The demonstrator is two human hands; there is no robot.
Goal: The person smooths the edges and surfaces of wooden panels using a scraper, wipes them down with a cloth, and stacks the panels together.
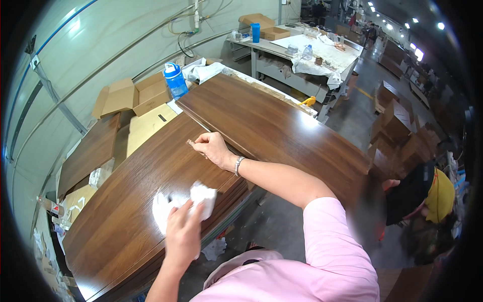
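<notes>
Wiping looks unfinished: over the near panel (126, 186), your left hand (182, 234) grips a white cloth (204, 197) and your right hand (214, 149) pinches something small (190, 144).

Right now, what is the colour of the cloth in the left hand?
The cloth is white, seen best in the head view.

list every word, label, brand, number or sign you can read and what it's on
Nothing reads clearly here.
Blue jug: markings too small to read.
Clear bottle: red-and-white label, too small to read.
Near wooden panel: no lettering visible.
</notes>
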